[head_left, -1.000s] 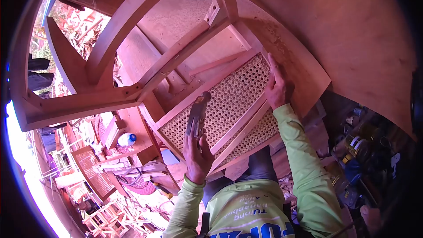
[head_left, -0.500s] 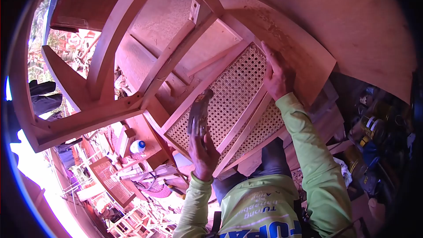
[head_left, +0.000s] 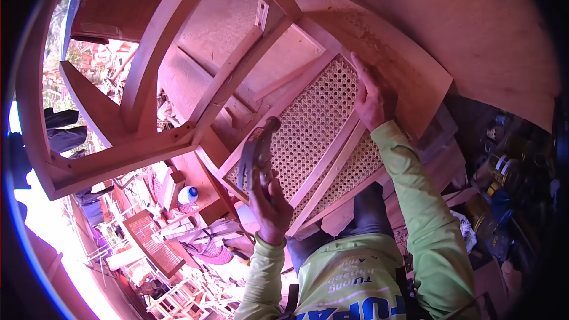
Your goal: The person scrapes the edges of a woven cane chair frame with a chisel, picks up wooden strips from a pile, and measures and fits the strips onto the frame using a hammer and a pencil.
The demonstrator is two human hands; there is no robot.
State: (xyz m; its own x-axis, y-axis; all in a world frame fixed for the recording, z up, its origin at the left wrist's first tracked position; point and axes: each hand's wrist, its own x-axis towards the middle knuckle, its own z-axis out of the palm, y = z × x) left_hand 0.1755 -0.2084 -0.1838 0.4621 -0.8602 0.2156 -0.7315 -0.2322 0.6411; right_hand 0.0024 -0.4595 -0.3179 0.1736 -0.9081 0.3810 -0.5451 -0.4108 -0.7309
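A framed panel of woven cane [head_left: 314, 118] lies at a slant in front of me, with two narrow wooden strips [head_left: 332, 169] crossing its lower part. My left hand [head_left: 269, 204] is closed on a dark, curved tool [head_left: 259, 148] that looks like a hammer head, over the panel's left end. Its handle is hidden. At the panel's upper right edge is my right hand [head_left: 374, 98], its visible fingers stretched along the wooden frame and its thumb apart.
A large wooden frame with curved members [head_left: 160, 41] stands at the upper left. A broad curved board [head_left: 379, 59] lies beyond my right hand. Lower left are a blue-and-white container [head_left: 188, 194] and another cane panel [head_left: 153, 243]. Dark clutter [head_left: 504, 189] is at the right.
The view has shifted, so the panel appears slightly farther right. The dark tool has tilted and moved slightly left in my left hand. My right hand stays at the panel's edge.
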